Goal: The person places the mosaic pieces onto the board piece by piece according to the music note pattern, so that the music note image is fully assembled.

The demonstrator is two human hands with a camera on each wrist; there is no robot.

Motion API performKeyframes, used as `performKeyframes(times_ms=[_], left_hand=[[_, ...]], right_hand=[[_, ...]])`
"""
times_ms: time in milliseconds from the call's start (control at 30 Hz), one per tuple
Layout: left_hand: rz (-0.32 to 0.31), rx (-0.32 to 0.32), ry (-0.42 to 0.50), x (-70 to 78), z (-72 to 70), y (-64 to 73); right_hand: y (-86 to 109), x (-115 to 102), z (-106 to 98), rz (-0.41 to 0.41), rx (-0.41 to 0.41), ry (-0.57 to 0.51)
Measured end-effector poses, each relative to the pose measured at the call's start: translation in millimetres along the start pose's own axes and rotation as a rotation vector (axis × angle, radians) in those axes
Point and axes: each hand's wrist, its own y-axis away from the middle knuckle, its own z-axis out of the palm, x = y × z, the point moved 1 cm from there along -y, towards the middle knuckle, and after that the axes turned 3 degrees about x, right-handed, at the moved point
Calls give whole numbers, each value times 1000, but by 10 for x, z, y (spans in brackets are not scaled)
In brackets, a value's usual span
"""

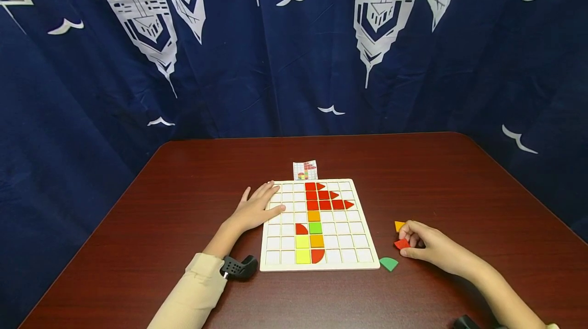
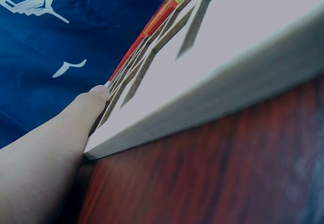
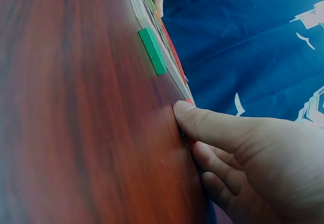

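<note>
A white grid board (image 1: 342,242) lies on the table, with red, orange, green and yellow tiles set in its cells. My left hand (image 1: 257,210) rests on the board's upper left edge, fingers fairly straight; in the left wrist view the thumb (image 2: 96,95) touches its rim. To the right of the board, my right hand (image 1: 429,242) pinches a red tile (image 1: 401,244) between thumb and fingers, at table height. An orange tile (image 1: 399,226) lies just beyond those fingers, partly hidden. Nearer the board's lower right corner is a green quarter-round tile (image 1: 389,263).
A small printed pattern card (image 1: 305,170) stands at the board's far edge. The brown table (image 1: 206,176) reaches back to a dark blue curtain (image 1: 294,64) with white prints. A black wrist strap (image 1: 240,268) sits on the left wrist.
</note>
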Motion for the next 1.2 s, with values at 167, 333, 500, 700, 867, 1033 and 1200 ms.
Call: performKeyframes(times_ms=[167, 333, 500, 700, 867, 1033, 1200], left_hand=[[0, 0, -1, -2, 4, 5], [5, 0, 0, -1, -3, 3], [9, 7, -2, 7, -15, -5], [6, 5, 1, 10, -17, 6], [7, 8, 0, 4, -6, 14], [3, 6, -7, -7, 8, 6], [4, 7, -8, -10, 9, -1]], right_hand=[[-7, -12, 12, -5, -1, -4], [-7, -26, 25, -30, 15, 12], [-20, -32, 29, -18, 35, 45], [-36, -29, 39, -8, 57, 80], [-31, -33, 71, -51, 94, 94], [-39, -44, 97, -32, 126, 103], [-71, -50, 166, -39, 176, 104]])
